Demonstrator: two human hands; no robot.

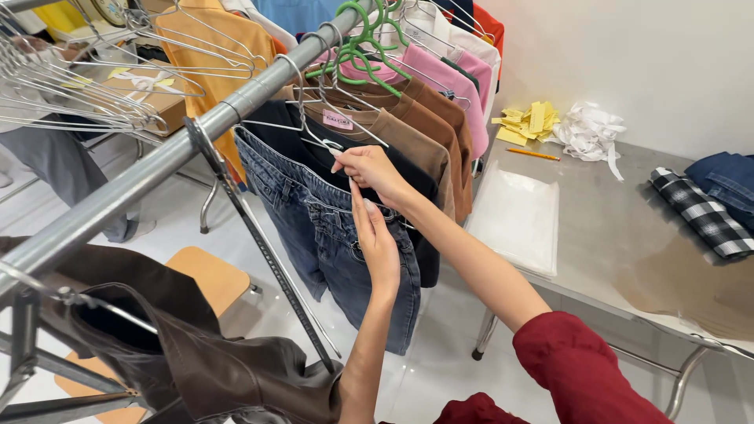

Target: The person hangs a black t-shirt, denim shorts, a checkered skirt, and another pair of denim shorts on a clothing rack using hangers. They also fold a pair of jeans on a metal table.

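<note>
Jeans [330,235] hang off a wire hanger [310,129] on the metal rail [157,169], so the right hand [369,169] has its fingers pinched shut on the waistband by the hanger while the left hand [377,243] lies flat and open against the denim, steadying it.
</note>
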